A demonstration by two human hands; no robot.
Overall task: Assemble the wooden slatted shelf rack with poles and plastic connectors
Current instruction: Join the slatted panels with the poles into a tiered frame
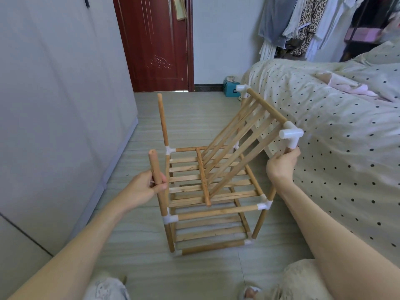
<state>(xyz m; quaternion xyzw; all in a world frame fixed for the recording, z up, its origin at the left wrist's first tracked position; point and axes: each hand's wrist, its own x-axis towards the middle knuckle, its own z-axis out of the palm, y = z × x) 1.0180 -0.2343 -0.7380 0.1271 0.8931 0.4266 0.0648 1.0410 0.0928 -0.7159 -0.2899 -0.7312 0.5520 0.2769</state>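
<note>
Head view, looking down at a partly built rack (pixel 212 202) standing on the floor (pixel 134 267) beside a bed (pixel 335 148). Two slatted tiers are already joined by short poles and white plastic connectors; the lower tier sits near the floor and the middle tier (pixel 207 180) lies level above it. Left hand (pixel 149 187): fingers and thumb curl round the front-left upright pole (pixel 157 174), which rises from the front-left corner connector (pixel 170 219) of the middle tier. A second bare pole (pixel 162 120) stands at the rear-left corner. Right hand (pixel 281 164): fingers close on the pole just under a white corner connector (pixel 291 135) of the top slatted shelf (pixel 242 146), which is tilted, its right edge high and its left edge resting on the slats of the middle tier. A rear-right connector (pixel 242 89) shows at the shelf's far corner (whether the right-hand uprights are fully seated cannot be told).

Step in hand, as judged: fitting the top shelf onto the uprights. The next move likely calls for swinging the low left edge up and over, lining its end sockets with the two free left pole tops, then pressing down evenly while the left hand steadies the front pole.
</note>
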